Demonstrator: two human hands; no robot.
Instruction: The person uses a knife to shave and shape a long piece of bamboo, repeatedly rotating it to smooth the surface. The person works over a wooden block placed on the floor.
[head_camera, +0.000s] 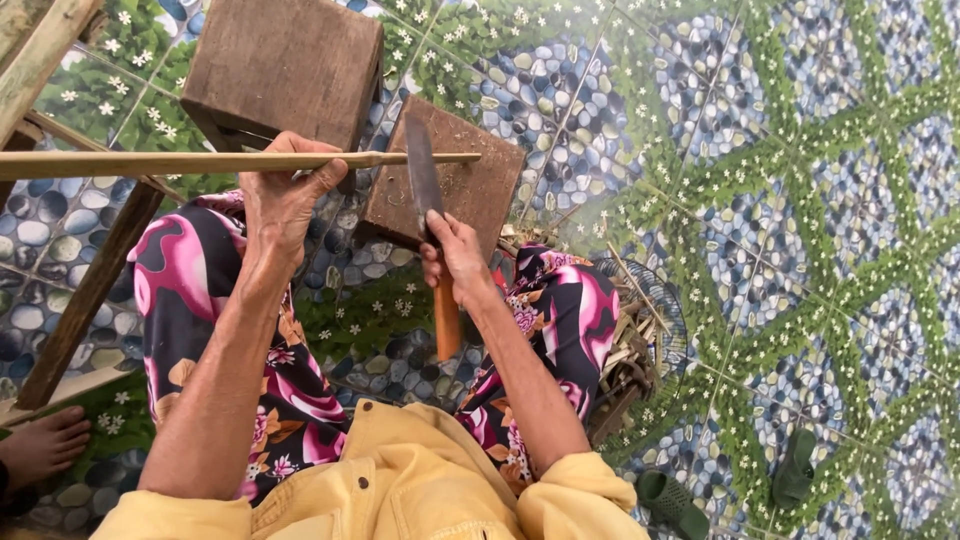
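Note:
My left hand (282, 192) grips a long thin bamboo stick (150, 164) that lies level across the view, its tapered tip reaching over a wooden block (478, 180). My right hand (455, 258) holds a big knife by its orange-brown handle (447, 318). The dark blade (422, 172) points away from me and crosses the stick near its thin end, above the block. I sit with knees apart in flowered pink and black trousers.
A wooden stool (285, 62) stands beyond my left hand. Wooden poles (85, 300) lean at the left, near another person's bare foot (40, 445). A pile of bamboo shavings (625, 355) lies by my right knee. Green sandals (795, 470) rest on the patterned tile floor.

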